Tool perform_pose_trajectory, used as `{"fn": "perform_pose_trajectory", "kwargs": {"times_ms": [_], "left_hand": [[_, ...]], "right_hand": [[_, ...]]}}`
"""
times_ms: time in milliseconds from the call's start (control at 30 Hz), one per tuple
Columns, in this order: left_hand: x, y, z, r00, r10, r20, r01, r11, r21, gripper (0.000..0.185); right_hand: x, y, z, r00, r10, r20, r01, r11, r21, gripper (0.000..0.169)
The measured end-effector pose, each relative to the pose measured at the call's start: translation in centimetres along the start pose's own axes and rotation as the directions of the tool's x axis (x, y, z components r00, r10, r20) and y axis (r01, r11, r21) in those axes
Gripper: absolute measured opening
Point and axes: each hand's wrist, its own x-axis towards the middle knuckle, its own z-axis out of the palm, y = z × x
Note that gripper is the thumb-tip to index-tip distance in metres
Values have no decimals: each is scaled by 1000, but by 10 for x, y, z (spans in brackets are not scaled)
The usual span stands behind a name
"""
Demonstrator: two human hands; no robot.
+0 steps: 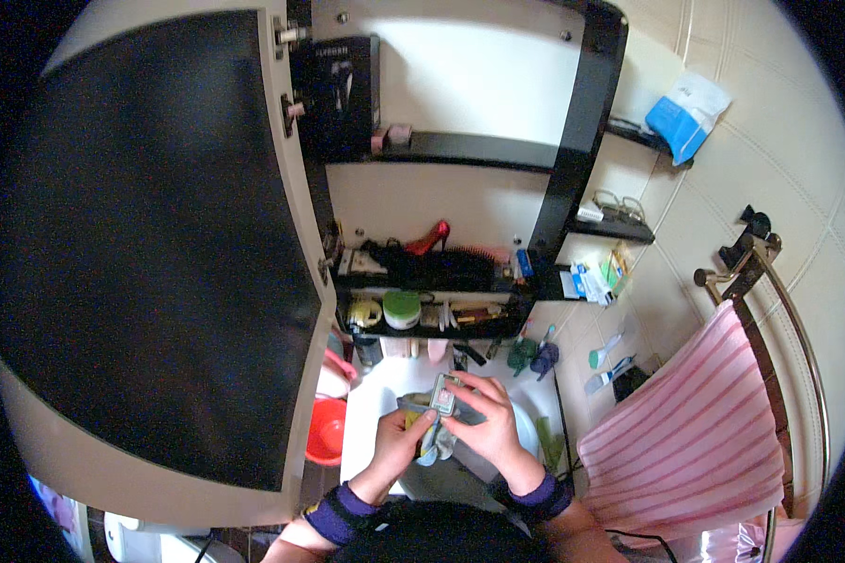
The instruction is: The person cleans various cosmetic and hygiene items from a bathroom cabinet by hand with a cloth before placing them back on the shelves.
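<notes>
Both hands hold a small flat rectangular case (pixel 443 395) with a pale rim and some print, over the washbasin. My left hand (pixel 396 438) grips its lower edge with the thumb, and a grey and yellow cloth (pixel 434 450) lies at or under its fingers; whether the hand holds this cloth too, I cannot tell. My right hand (pixel 487 421) has its fingers on the case's top and right side. Part of the grey basin (pixel 429 485) shows below the hands. Purple and black bands circle both wrists.
An open cabinet door (pixel 289 211) stands at the left. Ahead, shelves hold a green-lidded jar (pixel 401 310), a black hairbrush (pixel 468 266) and a red high-heel-shaped item (pixel 431 238). A red basin (pixel 326 431) is lower left; a pink striped towel (pixel 690 429) hangs at the right.
</notes>
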Motion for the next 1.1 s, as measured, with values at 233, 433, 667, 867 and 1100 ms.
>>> {"fn": "perform_pose_trajectory", "kwargs": {"times_ms": [233, 433, 667, 867, 1100], "left_hand": [[14, 21, 12, 956, 120, -268, -157, 980, -121, 14], [12, 25, 6, 930, 195, -313, -285, 918, -276, 14], [-7, 29, 3, 956, 137, -261, -186, 967, -175, 18], [-5, 11, -9, 953, 158, -259, -210, 960, -186, 18], [-12, 5, -24, 964, 78, -255, -118, 982, -145, 12]], "right_hand": [[48, -9, -6, 996, -36, 81, 29, 996, 84, 48], [149, -26, -27, 981, -192, -21, 193, 978, 83, 49], [298, -43, -37, 961, -266, -81, 254, 958, -129, 45], [369, 1, -19, 987, -149, 52, 156, 971, -181, 42], [394, 21, -1, 989, -108, 105, 125, 977, -171, 41]]}}
